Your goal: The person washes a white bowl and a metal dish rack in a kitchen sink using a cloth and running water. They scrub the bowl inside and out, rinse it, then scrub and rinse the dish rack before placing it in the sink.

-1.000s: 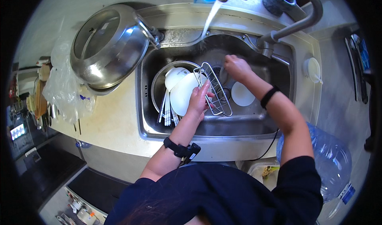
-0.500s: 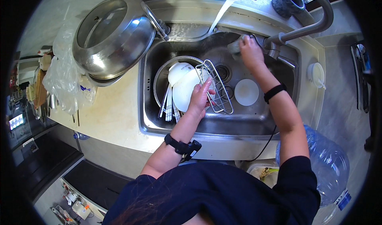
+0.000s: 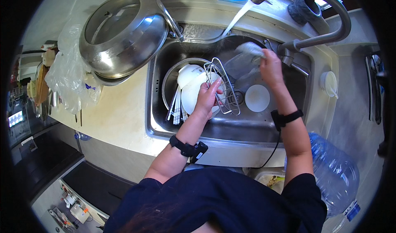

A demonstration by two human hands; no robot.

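My left hand (image 3: 206,98) is closed around one side of a metal wire rack (image 3: 233,99), held tilted over the sink (image 3: 251,131). Pinched in my right hand (image 3: 272,71) is a pale, wet-looking cloth (image 3: 250,49), blurred by motion, near the sink's back right. A steel basin (image 3: 166,81) stands at the left of the sink; in it are a white bowl (image 3: 189,74), a larger white dish (image 3: 190,93) partly hidden by my left hand, and several chopsticks (image 3: 177,105). A small round white dish (image 3: 257,98) rests on the sink bottom beside the drain (image 3: 236,97).
Water (image 3: 239,16) runs from the curved faucet (image 3: 345,21) at the back. A big steel wok with a lid (image 3: 123,35) and a plastic bag (image 3: 68,74) occupy the left counter. A white cup (image 3: 328,83) sits at the right edge; a large clear bottle (image 3: 336,171) stands below right.
My right hand has come down and slightly right from the sink's back, with the cloth swinging out to its left. The rack stays in my left hand, nearly unmoved.
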